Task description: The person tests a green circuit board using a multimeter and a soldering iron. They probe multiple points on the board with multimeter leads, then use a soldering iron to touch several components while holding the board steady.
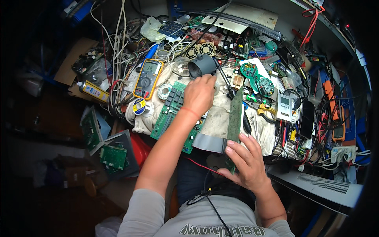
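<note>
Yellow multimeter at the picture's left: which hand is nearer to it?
Left. The left hand is right of the multimeter, near the grey cylinder; the right hand is farther off, to the lower right, at the upright green board.

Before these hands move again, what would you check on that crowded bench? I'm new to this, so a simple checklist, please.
1. Right hand on the upright green board: ok, fingers and thumb are at its near end.
2. Gray ribbon cable fully seated at both ends: cannot tell.
3. Flat green board free of anything above it: not ok, the left forearm crosses over it.
4. Left hand gripping something: cannot tell, its fingertips are hidden near the dark gray cylinder.
5. Yellow-edged multimeter with its screen in view: ok, it faces up.
</note>
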`<state>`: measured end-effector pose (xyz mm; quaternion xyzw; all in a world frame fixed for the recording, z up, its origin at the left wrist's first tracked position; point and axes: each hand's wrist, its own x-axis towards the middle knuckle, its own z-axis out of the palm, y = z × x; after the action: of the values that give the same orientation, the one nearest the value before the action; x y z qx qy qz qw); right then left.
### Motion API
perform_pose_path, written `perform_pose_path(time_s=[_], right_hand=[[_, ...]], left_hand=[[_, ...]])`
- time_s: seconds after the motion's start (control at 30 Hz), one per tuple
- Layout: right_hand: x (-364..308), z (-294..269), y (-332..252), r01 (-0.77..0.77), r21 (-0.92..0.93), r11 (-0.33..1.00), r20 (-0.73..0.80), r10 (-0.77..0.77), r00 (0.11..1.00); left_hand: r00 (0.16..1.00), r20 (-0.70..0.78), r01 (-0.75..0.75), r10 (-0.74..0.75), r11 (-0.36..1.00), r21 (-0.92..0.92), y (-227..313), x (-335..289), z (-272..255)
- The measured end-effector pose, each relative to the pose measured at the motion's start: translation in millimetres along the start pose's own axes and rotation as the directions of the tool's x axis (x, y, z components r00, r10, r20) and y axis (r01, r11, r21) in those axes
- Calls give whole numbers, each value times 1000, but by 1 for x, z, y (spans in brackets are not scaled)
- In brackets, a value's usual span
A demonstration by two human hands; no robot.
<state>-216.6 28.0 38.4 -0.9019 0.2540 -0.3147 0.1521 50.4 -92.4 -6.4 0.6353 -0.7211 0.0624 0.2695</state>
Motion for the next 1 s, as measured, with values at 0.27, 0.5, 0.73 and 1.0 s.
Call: perform_pose_path(time_s=[0.27,0.5,0.73,1.0], right_hand=[[-8,-3,2,-26,4,1000,-15,26,1000],[0,0,0,-9,41,999,-20,10,1000],[11,5,-5,15,62,998,27,-17,999],[43,34,-11,113,140,984,165,-136,977]], left_hand=[[990,136,-50,40,996,68,-5,26,1],[937,264,325,-226,842,-431,13,-10,-43],[974,224,39,-22,996,-74,25,-43,-23],[908,-23,357,-419,799,-485,-18,-95,-72]])
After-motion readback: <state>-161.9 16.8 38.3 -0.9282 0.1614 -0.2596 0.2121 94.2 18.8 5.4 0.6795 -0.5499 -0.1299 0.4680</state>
